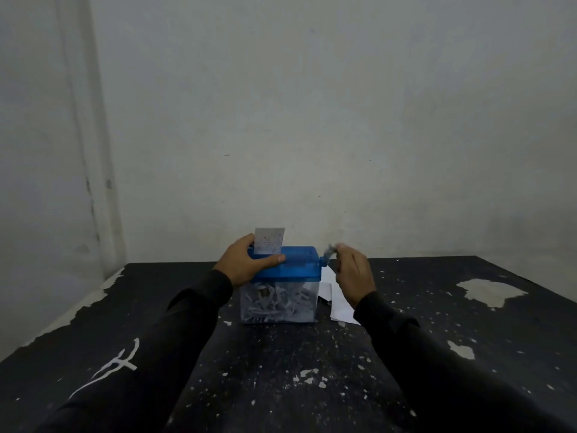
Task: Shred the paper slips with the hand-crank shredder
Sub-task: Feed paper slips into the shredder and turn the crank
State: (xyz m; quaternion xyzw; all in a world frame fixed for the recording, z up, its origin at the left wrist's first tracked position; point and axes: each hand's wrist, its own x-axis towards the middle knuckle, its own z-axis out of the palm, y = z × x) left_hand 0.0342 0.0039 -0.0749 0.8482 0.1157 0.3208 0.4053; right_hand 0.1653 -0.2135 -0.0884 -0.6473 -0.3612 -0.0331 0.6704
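Observation:
A small hand-crank shredder (296,267) with a blue top and a clear bin full of paper shreds (278,303) stands in the middle of the black table. A printed paper slip (269,240) stands upright in its slot. My left hand (245,264) grips the left end of the blue top, thumb along its front edge. My right hand (352,273) pinches the crank handle (329,251) on the shredder's right side; the handle is blurred.
White paper slips (338,303) lie on the table just right of the shredder, partly behind my right forearm. The black table (281,370) has chipped paint, with a large bare patch (488,290) at the right. A pale wall stands close behind.

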